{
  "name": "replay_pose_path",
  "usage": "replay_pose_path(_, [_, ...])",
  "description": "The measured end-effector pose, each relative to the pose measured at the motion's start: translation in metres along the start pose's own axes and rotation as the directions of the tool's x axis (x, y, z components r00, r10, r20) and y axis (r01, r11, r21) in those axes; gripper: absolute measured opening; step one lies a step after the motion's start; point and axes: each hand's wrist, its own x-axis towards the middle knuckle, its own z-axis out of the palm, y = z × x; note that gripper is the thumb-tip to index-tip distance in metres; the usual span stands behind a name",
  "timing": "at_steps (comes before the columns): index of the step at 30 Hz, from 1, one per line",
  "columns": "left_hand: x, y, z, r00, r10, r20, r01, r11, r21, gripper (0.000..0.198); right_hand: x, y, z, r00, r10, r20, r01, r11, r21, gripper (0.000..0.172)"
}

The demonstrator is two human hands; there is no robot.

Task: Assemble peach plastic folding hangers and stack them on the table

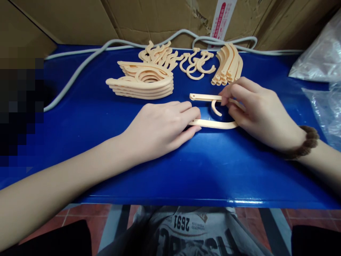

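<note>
A peach plastic hanger [213,123] made of folding arms lies on the blue table [106,117] between my hands. My left hand [160,129] rests palm down with its fingers pinching the end of the lower arm. My right hand [255,110] is closed on the other end, its fingers gripping the upper arm [204,96] where the small hook [215,108] hangs. A dark bead bracelet [306,142] circles my right wrist.
Behind lie a stack of folded hangers [144,83], a pile of loose hooks [195,64] and a bundle of curved arms [229,64]. A grey cable [80,67] runs along the back. Cardboard boxes [149,17] stand behind; clear plastic bags [322,53] sit right.
</note>
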Motion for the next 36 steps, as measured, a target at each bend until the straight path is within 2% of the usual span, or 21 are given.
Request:
replay_pose_path(8, [0.002,0.000,0.001,0.999,-0.017,0.027,0.017,1.000,0.007,0.022,-0.001,0.005,0.005,0.998,0.019,-0.064,-0.023,0.998,-0.061,0.015])
replay_pose_path(14, [0.003,0.001,0.001,0.999,-0.006,0.038,0.006,1.000,0.015,0.024,-0.002,0.010,0.008,0.995,-0.022,-0.097,0.011,0.994,-0.105,0.013])
replay_pose_path(20, [0.002,0.002,0.003,0.997,-0.070,0.040,0.075,0.988,-0.132,0.021,-0.001,0.006,0.006,0.996,-0.040,-0.076,0.032,0.993,-0.109,0.013])
replay_pose_path(23, [0.002,0.003,0.000,0.992,-0.114,0.052,0.122,0.972,-0.201,0.019,-0.004,-0.003,0.002,0.990,-0.099,-0.099,0.087,0.989,-0.117,0.015])
replay_pose_path(27, [0.009,-0.005,-0.018,0.977,-0.212,-0.025,0.200,0.951,-0.234,0.021,-0.009,-0.017,0.000,0.964,-0.251,-0.082,0.237,0.960,-0.151,0.021])
replay_pose_path(29, [0.018,-0.017,-0.034,0.944,-0.328,-0.020,0.316,0.924,-0.215,0.023,-0.011,-0.022,0.001,0.952,-0.303,-0.046,0.293,0.944,-0.148,0.024])
replay_pose_path(30, [0.023,-0.025,-0.043,0.908,-0.418,-0.028,0.407,0.897,-0.173,0.026,-0.012,-0.023,0.001,0.948,-0.316,-0.024,0.310,0.940,-0.146,0.024])
replay_pose_path(32, [0.035,-0.045,-0.057,0.821,-0.571,-0.019,0.571,0.821,0.002,0.036,-0.012,-0.023,0.003,0.943,-0.333,0.020,0.332,0.931,-0.155,0.022])
replay_pose_path(34, [0.046,-0.068,-0.065,0.709,-0.704,-0.028,0.700,0.699,0.149,0.042,-0.011,-0.023,0.003,0.932,-0.358,0.058,0.363,0.913,-0.186,0.023])
replay_pose_path(35, [0.051,-0.080,-0.065,0.721,-0.691,0.051,0.670,0.714,0.203,0.047,-0.010,-0.024,0.003,0.923,-0.378,0.067,0.384,0.900,-0.207,0.024])
replay_pose_path(36, [0.056,-0.090,-0.064,0.726,-0.686,0.051,0.654,0.711,0.256,0.051,-0.009,-0.024,0.002,0.914,-0.400,0.068,0.404,0.885,-0.230,0.025])
